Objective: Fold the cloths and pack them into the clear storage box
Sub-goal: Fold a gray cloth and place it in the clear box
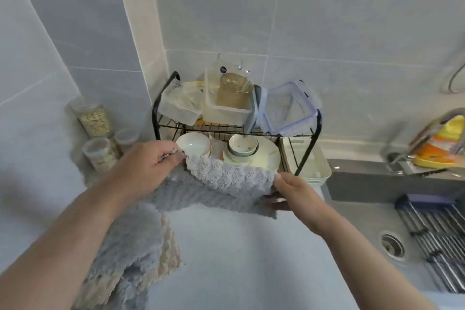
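A grey fluffy cloth is stretched between both hands above the white counter, its top edge folded over toward me. My left hand pinches the cloth's upper left corner. My right hand grips its right edge. More cloths lie in a heap under my left forearm: a grey one on top of a beige one. A clear storage box with a blue-rimmed lid leans on the top tier of the black rack, behind the cloth.
The black wire rack holds clear plastic containers above and bowls and plates below. Jars of grain stand at the left wall. A sink with a metal roll-up rack lies to the right.
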Available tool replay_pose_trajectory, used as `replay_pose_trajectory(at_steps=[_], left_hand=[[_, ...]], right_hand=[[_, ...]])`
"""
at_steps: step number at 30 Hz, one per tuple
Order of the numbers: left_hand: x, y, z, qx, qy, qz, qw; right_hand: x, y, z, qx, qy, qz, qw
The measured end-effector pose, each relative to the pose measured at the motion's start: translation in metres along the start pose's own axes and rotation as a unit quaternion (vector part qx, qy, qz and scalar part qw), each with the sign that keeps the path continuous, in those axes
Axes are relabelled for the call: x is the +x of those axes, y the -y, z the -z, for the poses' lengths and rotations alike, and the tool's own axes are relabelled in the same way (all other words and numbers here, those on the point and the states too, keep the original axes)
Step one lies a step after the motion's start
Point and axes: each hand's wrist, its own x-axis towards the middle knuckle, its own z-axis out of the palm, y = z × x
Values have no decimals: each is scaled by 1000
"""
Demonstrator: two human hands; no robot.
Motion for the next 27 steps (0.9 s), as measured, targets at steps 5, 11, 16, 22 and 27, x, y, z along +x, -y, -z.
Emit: replay_pose_trajectory(at_steps=[5, 11, 16, 22, 27], left_hand=[[-29, 5, -95, 71, 148, -68, 984], [-100, 31, -223, 157, 380, -20, 911], [-113, 35, -251, 164, 320, -5, 933], [-94, 60, -267, 230, 346, 5, 910], [-89, 70, -275, 263, 340, 31, 902]], right_hand=[[-20, -67, 42, 15, -26, -80, 996], [-33, -159, 35, 10, -66, -194, 979], [-51, -191, 28, -42, -233, -238, 942], [-75, -198, 10, -98, -105, -306, 941], [-59, -203, 17, -117, -129, -261, 949]])
